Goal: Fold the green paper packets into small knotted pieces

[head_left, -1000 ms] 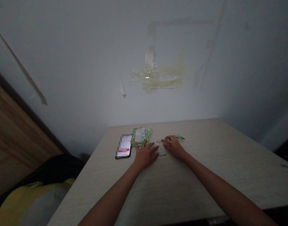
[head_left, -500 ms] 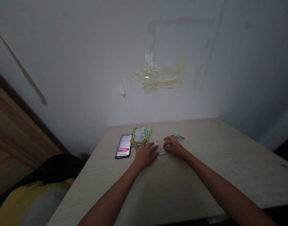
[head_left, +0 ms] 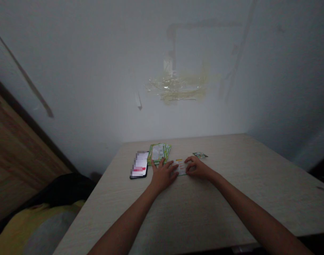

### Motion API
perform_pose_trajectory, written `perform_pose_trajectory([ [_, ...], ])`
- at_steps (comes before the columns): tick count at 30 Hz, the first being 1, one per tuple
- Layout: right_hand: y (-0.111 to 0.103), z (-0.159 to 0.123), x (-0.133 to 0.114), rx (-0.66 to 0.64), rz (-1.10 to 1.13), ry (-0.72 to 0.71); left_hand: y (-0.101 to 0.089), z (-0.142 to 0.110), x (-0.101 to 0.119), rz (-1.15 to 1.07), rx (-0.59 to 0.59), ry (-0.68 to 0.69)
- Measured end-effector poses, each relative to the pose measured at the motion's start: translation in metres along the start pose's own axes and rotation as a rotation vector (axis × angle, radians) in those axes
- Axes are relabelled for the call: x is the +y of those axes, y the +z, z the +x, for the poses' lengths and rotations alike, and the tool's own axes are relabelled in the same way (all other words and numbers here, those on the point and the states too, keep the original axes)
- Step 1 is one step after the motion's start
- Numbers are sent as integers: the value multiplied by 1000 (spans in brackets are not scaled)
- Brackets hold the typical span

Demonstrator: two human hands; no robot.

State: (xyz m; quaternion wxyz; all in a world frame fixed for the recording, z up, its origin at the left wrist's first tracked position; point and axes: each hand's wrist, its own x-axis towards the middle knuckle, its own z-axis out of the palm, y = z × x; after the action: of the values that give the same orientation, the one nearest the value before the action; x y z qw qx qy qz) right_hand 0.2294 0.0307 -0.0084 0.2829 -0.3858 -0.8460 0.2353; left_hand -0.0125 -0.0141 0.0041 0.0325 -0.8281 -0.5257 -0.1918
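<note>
A small white printed packet (head_left: 181, 167) with a yellow heading lies flat on the table between my hands. My left hand (head_left: 163, 175) is open, fingers spread, with some fingertips on the packet's left side and others reaching the near edge of a stack of green-and-white packets (head_left: 158, 153). At the packet's right edge, the curled fingers and thumb of my right hand (head_left: 197, 168) are closed on its border; their exact hold is partly hidden. Just beyond that hand lies a small green-and-white scrap or wrapper (head_left: 200, 155).
A phone (head_left: 139, 166) with its screen lit lies left of the stack. The pale wooden table (head_left: 231, 152) meets a wall (head_left: 103, 71) marked with old tape (head_left: 178, 88). Below the table's left side is a yellow and grey soft item (head_left: 37, 226).
My right hand has shifted slightly nearer along the packet's right edge, uncovering more of the wrapper behind it. My left hand stays in place.
</note>
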Motion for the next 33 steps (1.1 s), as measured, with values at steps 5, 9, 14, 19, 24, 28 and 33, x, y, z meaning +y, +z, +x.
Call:
perform_pose_trajectory([
  [5,-1,-3,-5,-21,17,-2,-2,0,1,25,6,-7],
  [9,0,-4,-9,23,5,-37,-3,0,2,40,0,-31],
  [14,3,-4,-7,90,-27,-74,-4,0,1,22,-2,-5],
  [19,7,-5,-6,107,-62,-78,-5,-1,1,13,-10,20],
  [24,10,-4,-3,113,-74,-76,-6,-2,1,5,2,19],
  [28,11,-4,-2,111,-70,-72,-5,-2,1,-14,23,8],
  [33,8,-6,-10,137,-93,-121,-4,-1,0,-35,42,-20],
])
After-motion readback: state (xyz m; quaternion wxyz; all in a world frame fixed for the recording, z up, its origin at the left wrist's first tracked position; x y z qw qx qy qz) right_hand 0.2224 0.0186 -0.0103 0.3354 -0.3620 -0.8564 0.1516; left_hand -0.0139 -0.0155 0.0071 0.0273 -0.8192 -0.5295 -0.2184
